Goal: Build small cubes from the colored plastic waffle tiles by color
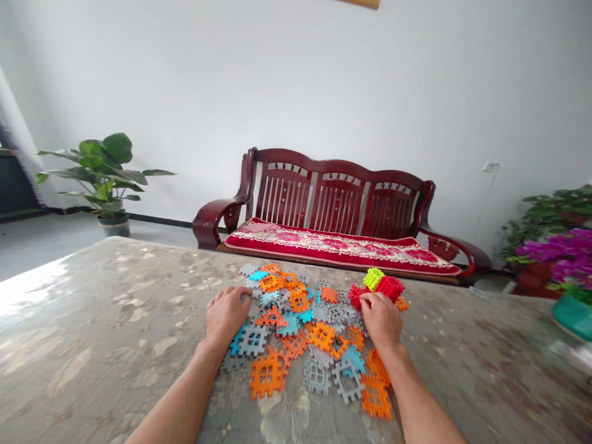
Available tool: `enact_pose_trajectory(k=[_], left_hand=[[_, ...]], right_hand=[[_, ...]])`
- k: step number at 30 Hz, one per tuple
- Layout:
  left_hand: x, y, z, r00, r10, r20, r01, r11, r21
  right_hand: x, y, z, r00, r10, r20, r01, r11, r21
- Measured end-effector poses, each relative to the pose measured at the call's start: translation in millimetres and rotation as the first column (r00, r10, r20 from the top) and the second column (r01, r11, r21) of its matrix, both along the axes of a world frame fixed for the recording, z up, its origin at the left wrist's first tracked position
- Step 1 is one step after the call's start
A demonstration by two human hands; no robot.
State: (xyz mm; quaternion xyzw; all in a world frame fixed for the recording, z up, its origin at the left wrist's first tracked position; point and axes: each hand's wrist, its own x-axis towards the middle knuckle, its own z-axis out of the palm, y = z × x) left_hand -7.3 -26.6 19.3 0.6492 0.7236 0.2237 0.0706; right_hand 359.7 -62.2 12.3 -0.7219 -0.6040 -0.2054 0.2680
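A pile of flat interlocking plastic tiles with toothed edges lies between my hands, in orange (266, 374), grey (317, 376) and light blue (289, 324). My left hand (228, 313) rests at the pile's left edge, fingers loosely bent, with nothing visible in them. At the pile's far right, my right hand (382, 317) has its fingers closed at a red toothed block (356, 295), whose near part they cover. Beside it are another red block (391, 287) and a yellow-green block (374, 278); whether these are joined is unclear.
The pile lies on a patterned grey-brown table (139, 345). Beyond its far edge stands a dark red wooden bench (337, 197) with a floral red cushion (342, 245). A potted plant (108, 176) is at left; purple flowers (562, 259) in a teal pot (573, 316) are at right.
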Motion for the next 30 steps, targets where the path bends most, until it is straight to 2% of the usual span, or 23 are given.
enact_pose_trajectory(k=[6, 12, 17, 21, 27, 30], left_hand=[[-0.6, 1.9, -3.3, 1.000, 0.002, -0.001, -0.002, 1.000, 0.022], [-1.8, 3.8, -5.7, 1.000, 0.005, -0.009, -0.004, 1.000, 0.030], [-1.3, 2.5, -4.6, 1.000, 0.002, -0.012, -0.002, 0.999, 0.034], [-0.6, 1.1, -3.0, 1.000, 0.008, -0.017, -0.008, 1.000, 0.028], [-1.1, 2.7, -4.0, 1.000, 0.004, -0.010, -0.004, 1.000, 0.031], [-1.1, 3.2, -4.5, 1.000, 0.006, -0.008, -0.006, 1.000, 0.025]], right_hand=[[0.5, 1.3, -0.5, 0.986, -0.015, -0.165, 0.029, 0.996, 0.079], [3.6, -0.8, 4.9, 0.947, -0.073, -0.314, 0.140, 0.971, 0.196], [6.5, -5.3, 6.8, 0.920, -0.155, -0.360, 0.214, 0.968, 0.131], [7.3, -7.7, 6.1, 0.916, -0.192, -0.351, 0.221, 0.974, 0.045], [8.4, -9.6, 5.3, 0.915, -0.193, -0.355, 0.200, 0.980, -0.017], [9.1, -9.7, 4.6, 0.913, -0.160, -0.375, 0.180, 0.983, 0.018]])
